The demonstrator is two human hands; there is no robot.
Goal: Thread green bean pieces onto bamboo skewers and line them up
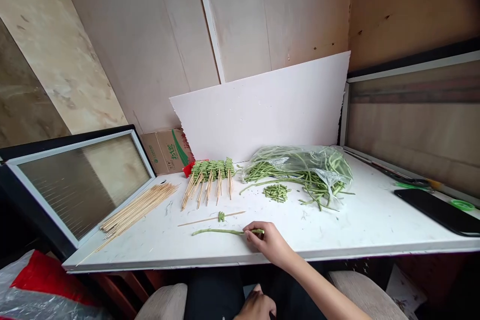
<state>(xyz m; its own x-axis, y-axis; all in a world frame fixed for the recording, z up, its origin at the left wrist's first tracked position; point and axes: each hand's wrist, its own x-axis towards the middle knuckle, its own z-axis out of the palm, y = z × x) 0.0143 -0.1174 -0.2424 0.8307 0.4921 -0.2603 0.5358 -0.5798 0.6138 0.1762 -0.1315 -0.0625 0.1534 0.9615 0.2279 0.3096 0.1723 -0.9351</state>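
My right hand (pixel 265 241) is closed in a pinch on the near end of a long green bean (pixel 217 231), which lies along the front of the white table and points left. Just beyond it, a wooden skewer (pixel 202 221) carries a few short bean pieces (pixel 221 216) side by side. Down at my lap, my left hand (pixel 259 306) is curled and partly cut off by the frame. A flat greyish edge and a dark bit show beside it, too little to name. A small pile of cut bean pieces (pixel 276 192) lies beyond my right hand.
Loose skewers (pixel 140 207) lie at the left by a framed panel (pixel 86 180). Bean-loaded skewers (pixel 210 170) are stacked at the back. A clear bag of long beans (pixel 300 162) stands right of them. A black phone (pixel 438 210) and green tape roll (pixel 462 205) lie far right.
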